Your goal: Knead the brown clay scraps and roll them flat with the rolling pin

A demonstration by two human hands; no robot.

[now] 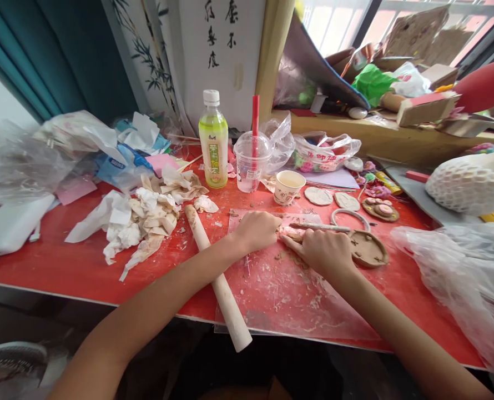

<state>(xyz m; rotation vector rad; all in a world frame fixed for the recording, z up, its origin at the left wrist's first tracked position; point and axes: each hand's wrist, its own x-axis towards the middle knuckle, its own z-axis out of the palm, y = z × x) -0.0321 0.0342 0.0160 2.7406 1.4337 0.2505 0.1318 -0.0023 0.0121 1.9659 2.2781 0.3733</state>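
My left hand (pixel 257 230) is closed in a fist over the upper part of a clear plastic sheet (pixel 284 311); what its fingers hold is hidden. My right hand (pixel 328 250) faces it with curled fingers and its thumb pointing left, close to a bit of brown clay. Just beyond its knuckles lies a thin stick-like tool (pixel 319 226); I cannot tell whether the fingers touch it. Right of that hand is a round brown clay disc (pixel 368 248) with a raised rim and small pieces on it. Beneath my left forearm a wooden rolling pin (pixel 230 311) lies slantwise, overhanging the table edge.
Crumpled tissues (pixel 147 219) and plastic bags (pixel 26 155) cover the left side. At the back stand a drink bottle (pixel 213 150), a lidded cup with a red straw (pixel 249 166) and a paper cup (pixel 289 188). A white ring (pixel 351 218) and pale clay discs (pixel 318 195) lie behind my right hand.
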